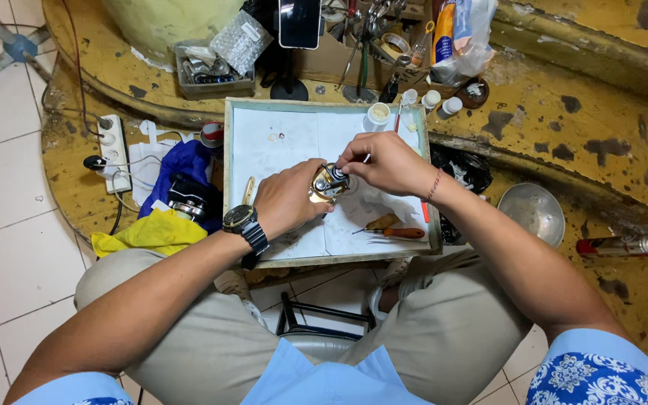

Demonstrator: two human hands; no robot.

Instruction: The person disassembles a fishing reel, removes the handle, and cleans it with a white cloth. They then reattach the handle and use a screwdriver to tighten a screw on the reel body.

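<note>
The left hand [288, 196], a dark wristwatch [243, 222] on its wrist, is clenched around a small gold-coloured metal mechanism [327, 182], gripping it from the left and holding it just above the middle of a white paper-lined tray [264, 127]. The right hand [382, 163] comes in from the right, its fingertips [348, 161] pinched on the top of the mechanism; a thin pale shaft pokes out between the fingers, but what it belongs to cannot be told. A red thread is tied round the right wrist.

On the tray, near and right of the hands, lies a screwdriver [393, 232] with an orange-brown handle, beside crumpled white tissue. At the tray's far edge stands a small round white jar [377, 114].

Just beyond the tray's far right corner stand two small white bottles [439, 103]. Farther back on the right, a clear plastic bag [465, 37] holds a tall yellow-orange packet. At the far left, a grey box [211, 75] of metal parts sits under a bubble-wrap pouch. A dark phone [299, 22] stands upright on a black stand at the far middle.

Left of the tray are a white power strip [113, 150] and blue and yellow cloths [170, 202]. To the right, a metal bowl [531, 214] and a red-capped bottle [624, 245] lying on its side rest on the worn yellow surface.
</note>
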